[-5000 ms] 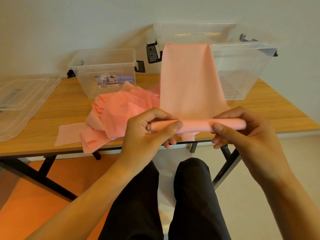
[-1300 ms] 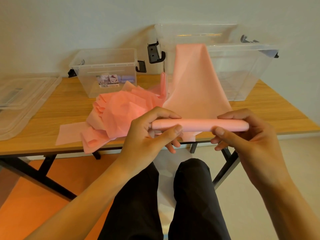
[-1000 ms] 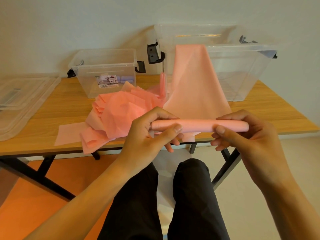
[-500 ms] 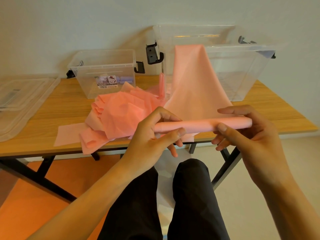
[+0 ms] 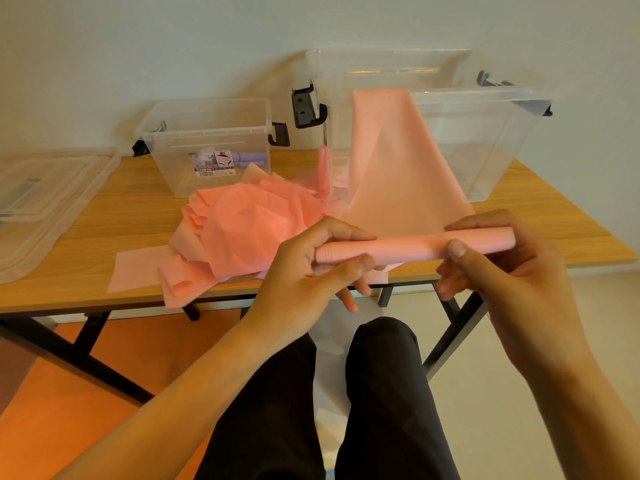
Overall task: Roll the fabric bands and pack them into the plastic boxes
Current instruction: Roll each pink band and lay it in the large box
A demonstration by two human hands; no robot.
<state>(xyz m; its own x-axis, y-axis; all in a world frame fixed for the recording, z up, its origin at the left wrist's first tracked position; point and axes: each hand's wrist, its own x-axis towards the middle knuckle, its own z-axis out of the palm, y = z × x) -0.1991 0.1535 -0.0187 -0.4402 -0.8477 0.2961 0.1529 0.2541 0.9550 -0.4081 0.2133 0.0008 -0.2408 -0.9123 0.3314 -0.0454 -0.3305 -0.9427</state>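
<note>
Above the bench [image 5: 121, 209] edge, the band's roll [image 5: 412, 245] lies along 9-to-3 o'clock, each end pinched in the curled fingers [image 5: 341, 230] of left hand [image 5: 304, 270] and right hand [image 5: 512, 271], with its unrolled tail [image 5: 391, 161] running to 12 o'clock over the large box [image 5: 485, 143] rim.

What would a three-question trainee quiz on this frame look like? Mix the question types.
1. True or false: the left hand and the right hand each have a grip on one end of the pink roll.
2. The unrolled part of that band runs up to: A) a chair back; B) the rim of the large clear box; C) a wall hook.
3. Fill in: the loose pile of pink bands lies on the wooden ___.

Key: 1 true; 2 B; 3 table.
</note>
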